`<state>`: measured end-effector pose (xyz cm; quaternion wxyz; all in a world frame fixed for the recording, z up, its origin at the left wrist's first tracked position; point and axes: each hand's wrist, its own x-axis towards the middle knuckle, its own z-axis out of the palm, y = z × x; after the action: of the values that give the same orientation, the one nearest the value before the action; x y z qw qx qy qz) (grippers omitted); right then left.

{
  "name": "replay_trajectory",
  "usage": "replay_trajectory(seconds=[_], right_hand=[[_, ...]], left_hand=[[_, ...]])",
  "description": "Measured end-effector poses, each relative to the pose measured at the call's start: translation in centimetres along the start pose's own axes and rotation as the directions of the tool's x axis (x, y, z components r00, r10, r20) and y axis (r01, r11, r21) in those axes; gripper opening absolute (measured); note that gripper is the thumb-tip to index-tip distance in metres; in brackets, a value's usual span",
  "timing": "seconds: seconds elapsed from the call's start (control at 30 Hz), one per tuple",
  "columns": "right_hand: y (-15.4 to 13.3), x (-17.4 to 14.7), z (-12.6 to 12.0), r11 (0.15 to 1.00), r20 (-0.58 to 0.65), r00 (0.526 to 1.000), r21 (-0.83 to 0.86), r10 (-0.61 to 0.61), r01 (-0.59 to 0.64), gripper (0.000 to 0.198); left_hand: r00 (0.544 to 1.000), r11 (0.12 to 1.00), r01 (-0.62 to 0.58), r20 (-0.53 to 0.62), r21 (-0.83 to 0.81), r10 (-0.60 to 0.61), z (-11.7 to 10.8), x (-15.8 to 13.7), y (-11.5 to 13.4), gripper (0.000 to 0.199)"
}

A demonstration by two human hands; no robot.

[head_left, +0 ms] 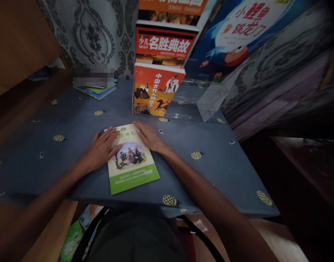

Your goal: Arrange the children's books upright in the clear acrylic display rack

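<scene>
A book with a cream and green cover lies flat on the cloth-covered table, its picture of several robed figures facing up. My left hand rests on the upper left of the cover, fingers stretched out and thumb apart. Along the upper right edge of the book lies my right hand, its fingers extended and touching the edge. Part of the title is hidden under my left fingers. Neither hand is wrapped round the book.
Behind the book, a clear plastic rack holds an orange book, a red book and a large blue picture book. A stack of books sits at the back left. The blue tablecloth has pineapple prints.
</scene>
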<state>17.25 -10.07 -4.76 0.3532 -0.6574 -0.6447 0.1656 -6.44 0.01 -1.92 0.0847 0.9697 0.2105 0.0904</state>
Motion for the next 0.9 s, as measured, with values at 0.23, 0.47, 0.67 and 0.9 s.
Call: replay_trajectory(seconds=[0.23, 0.47, 0.67, 0.9], right_hand=[[-0.7, 0.1, -0.7, 0.975, -0.026, 0.999, 0.217, 0.047, -0.040, 0.056], [-1.6, 0.1, -1.7, 0.933, -0.034, 0.992, 0.344, 0.121, -0.102, 0.060], [-1.9, 0.1, -1.9, 0.925, -0.023, 0.992, 0.366, 0.121, -0.104, 0.057], [-1.6, 0.1, -1.5, 0.935, -0.028, 0.993, 0.340, 0.113, -0.097, 0.053]], left_hand=[[0.989, 0.991, -0.136, 0.051, -0.017, 0.137, 0.6, 4.4, 1.6, 0.057], [0.954, 0.965, -0.258, 0.145, -0.034, 0.261, -0.2, 5.8, 4.5, 0.056], [0.911, 0.931, -0.359, 0.193, -0.069, 0.365, -0.2, 2.5, 7.2, 0.055], [0.842, 0.866, -0.487, 0.203, -0.115, 0.500, 0.1, -2.1, 9.8, 0.050]])
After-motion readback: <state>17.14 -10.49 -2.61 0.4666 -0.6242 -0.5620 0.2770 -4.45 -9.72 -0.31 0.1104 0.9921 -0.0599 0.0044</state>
